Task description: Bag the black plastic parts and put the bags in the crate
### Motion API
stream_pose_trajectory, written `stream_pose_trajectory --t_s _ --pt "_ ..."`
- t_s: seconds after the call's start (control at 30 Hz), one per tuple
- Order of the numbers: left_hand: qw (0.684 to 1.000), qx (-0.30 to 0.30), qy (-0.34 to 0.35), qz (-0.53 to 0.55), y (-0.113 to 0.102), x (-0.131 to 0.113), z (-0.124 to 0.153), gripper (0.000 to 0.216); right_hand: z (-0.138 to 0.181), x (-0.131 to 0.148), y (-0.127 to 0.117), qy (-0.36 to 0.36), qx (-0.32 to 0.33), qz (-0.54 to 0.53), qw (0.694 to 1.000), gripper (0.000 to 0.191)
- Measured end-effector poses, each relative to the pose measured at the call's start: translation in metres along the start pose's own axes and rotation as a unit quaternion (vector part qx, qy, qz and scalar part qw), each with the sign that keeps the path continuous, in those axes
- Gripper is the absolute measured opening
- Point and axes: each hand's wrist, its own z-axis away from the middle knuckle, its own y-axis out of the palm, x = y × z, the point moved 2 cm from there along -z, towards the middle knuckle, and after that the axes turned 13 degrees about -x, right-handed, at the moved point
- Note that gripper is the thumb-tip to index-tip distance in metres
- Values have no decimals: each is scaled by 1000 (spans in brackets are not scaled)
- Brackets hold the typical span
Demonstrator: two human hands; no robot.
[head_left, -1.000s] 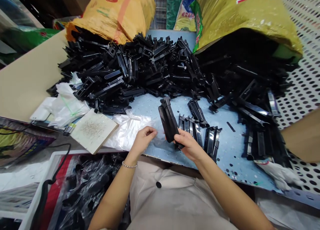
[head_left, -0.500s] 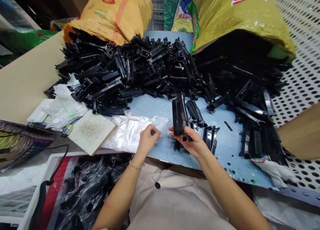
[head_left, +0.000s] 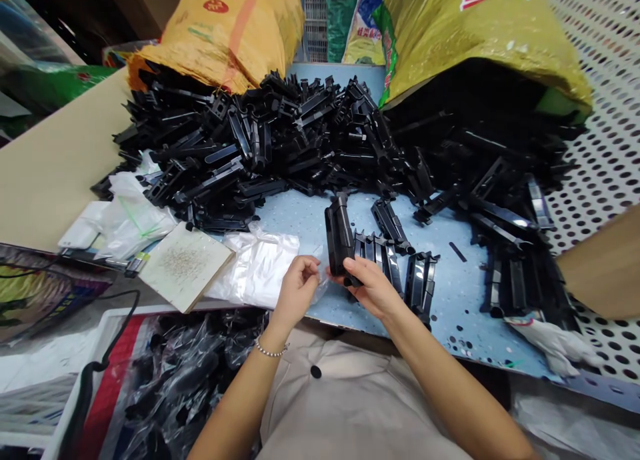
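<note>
Over the blue speckled tabletop [head_left: 450,320], just above the edge nearest the person, a black moulded plastic part [head_left: 339,235] stands nearly upright, its lower end gripped in the right hand [head_left: 370,287]. The right fingers [head_left: 363,270] lie close together across the part's near face, clamping it against the thumb, which the hand itself hides. Beside it, the left hand [head_left: 299,288] curls with its fingers [head_left: 307,268] bunched, almost touching a wisp of clear plastic film [head_left: 319,280]; whether they pinch it is too faint to make out. A row of similar black parts [head_left: 380,263] lies just behind the hands, and a large heap of them [head_left: 250,147] spills from a yellow woven sack [head_left: 225,33]. A second black mass [head_left: 475,140] pours from an olive sack [head_left: 480,40]. A clear plastic sheet [head_left: 255,270] lies left of the hands, beside a dusty square board [head_left: 185,267]. Below the table edge, a white crate [head_left: 95,373] holds bagged dark items, their shapes blurred by the wrapping.
</note>
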Motion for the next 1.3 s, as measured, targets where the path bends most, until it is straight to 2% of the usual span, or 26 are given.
stream_pose_trajectory --t_s 0.1,0.17,0.27,0.37,0.4,0.47,0.57,0.6,0.67,0.77,0.87,0.93,1.0,1.03,1.1,1.13,1.2,1.27,1.3 --pt "992 22 47 -115 -3 1 -1 36 1 0 -4 -22 -7 -10 1000 34" --pt "989 37 43 -138 -3 1 -3 38 2 2 -10 -32 -10 12 999 36" --pt "995 40 -1 -90 -3 2 -7 26 10 7 -18 -39 -19 49 998 38" --pt "996 70 -32 -49 4 2 -7 22 29 17 -24 -34 -31 23 999 40" --pt "995 83 -24 -55 8 2 -6 19 38 19 -25 -19 -19 0 1000 43" --pt "992 97 14 -83 18 2 -4 23 60 20 -25 45 47 -52 997 54" --pt "989 70 76 -101 30 3 -2 43 86 7 -26 202 147 -113 962 65" --pt "990 53 91 -99 31 3 -2 48 91 0 -28 244 152 -131 949 63" --pt "989 32 106 -96 32 4 -3 57 91 -11 -35 285 120 -169 936 59" --pt "982 51 132 -125 28 6 0 70 79 -17 -44 277 78 -209 934 61" --pt "953 80 247 -157 24 -2 10 70 64 -14 -47 274 89 -167 943 67" --pt "924 125 327 -151 24 -11 20 71 52 -9 -46 229 55 -84 968 63" --pt "903 192 361 -134 26 -19 29 74 44 -2 -44 116 -13 58 992 54" --pt "898 221 359 -126 26 -22 32 75 42 2 -41 44 -42 142 988 49" --pt "901 244 340 -116 23 -28 35 77 46 12 -30 -80 -55 294 951 39" --pt "907 237 329 -114 17 -32 35 76 50 16 -24 -121 -33 347 929 35" --pt "925 195 306 -111 -2 -41 35 64 58 25 -10 -162 70 401 899 36" --pt "946 143 262 -127 -36 -53 35 45 59 37 -2 -181 199 405 874 41" --pt "955 127 227 -146 -58 -58 36 37 54 45 -2 -194 225 401 866 40"
